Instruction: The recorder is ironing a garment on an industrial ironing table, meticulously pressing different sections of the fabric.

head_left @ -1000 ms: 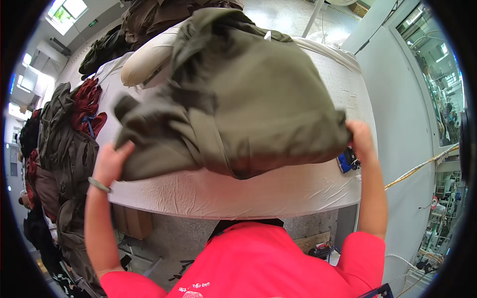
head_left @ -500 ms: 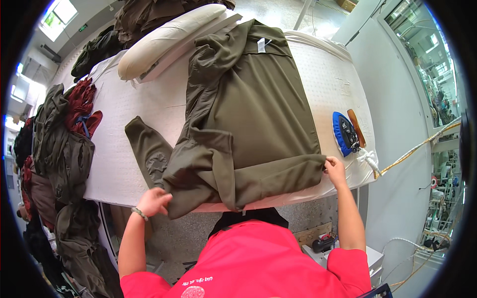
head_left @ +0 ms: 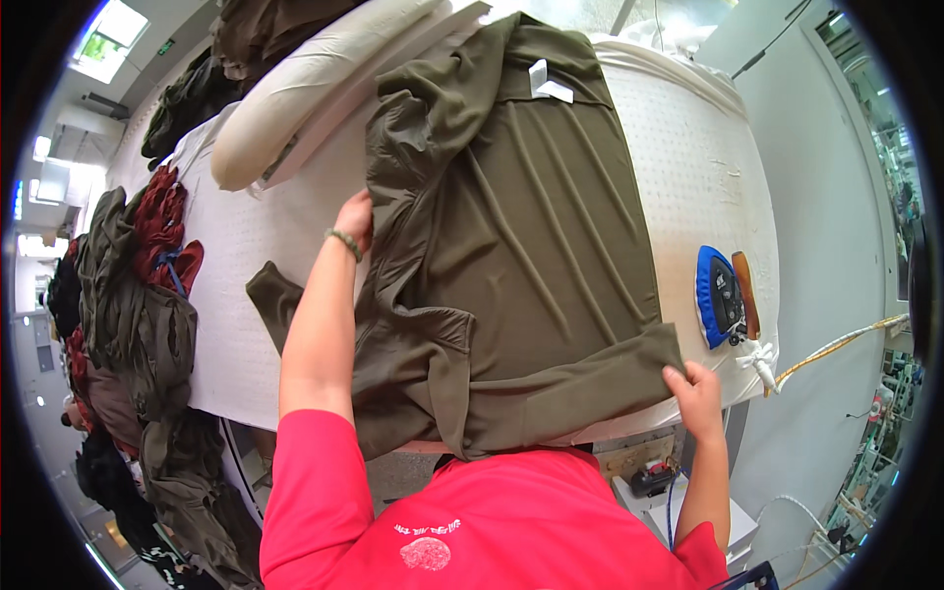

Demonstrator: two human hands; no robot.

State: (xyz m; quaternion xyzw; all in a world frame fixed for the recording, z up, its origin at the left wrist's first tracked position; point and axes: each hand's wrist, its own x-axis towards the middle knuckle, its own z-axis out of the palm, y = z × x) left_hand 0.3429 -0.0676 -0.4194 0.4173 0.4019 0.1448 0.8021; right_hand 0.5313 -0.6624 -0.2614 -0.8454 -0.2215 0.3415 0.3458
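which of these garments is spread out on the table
The olive-green garment, with white labels near its far end and its near right corner held by the right hand; the other garments are bunched together at the left.

A single fisheye view is given by a head-worn camera, held above the near edge of the counter [head_left: 703,187]. The lens is aimed steeply down and forward across the counter, and the green garment [head_left: 551,246] on it is viewed from close above. The wearer's red shirt [head_left: 501,511] is caught at the counter's near side. A window [head_left: 110,39] beyond the counter's far left and a grey panel [head_left: 806,226] to its right are also taken in.
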